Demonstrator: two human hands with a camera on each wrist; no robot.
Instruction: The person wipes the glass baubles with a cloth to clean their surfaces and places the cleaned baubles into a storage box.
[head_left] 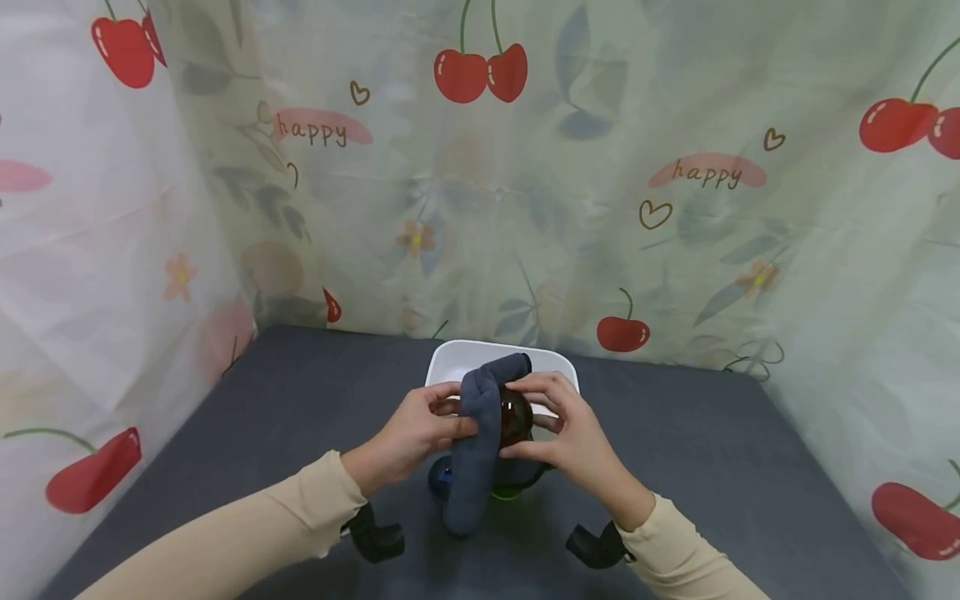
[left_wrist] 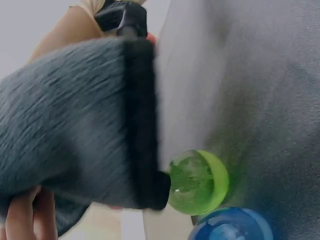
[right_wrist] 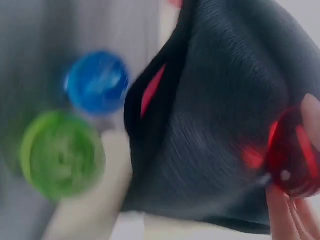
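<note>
In the head view my left hand [head_left: 411, 435] grips a dark grey-blue cloth [head_left: 480, 433], which hangs down in a long fold. My right hand [head_left: 564, 427] holds a see-through red ball [head_left: 516, 418] between thumb and fingers, against the cloth's right side. The right wrist view shows the red ball [right_wrist: 290, 157] against the cloth [right_wrist: 220, 125], partly covered by fingers. Below the hands a blue ball [head_left: 439, 478] and a green ball [head_left: 507, 493] sit on the table, both largely hidden by the cloth. The left wrist view shows the green ball [left_wrist: 197, 182] beside the blue ball [left_wrist: 232, 226].
A white tray [head_left: 551, 360] stands behind the hands, its front part hidden by them. The dark grey table [head_left: 322, 400] reaches back to a curtain [head_left: 495, 217] printed with cherries. Black wrist mounts [head_left: 375, 537] hang below both wrists.
</note>
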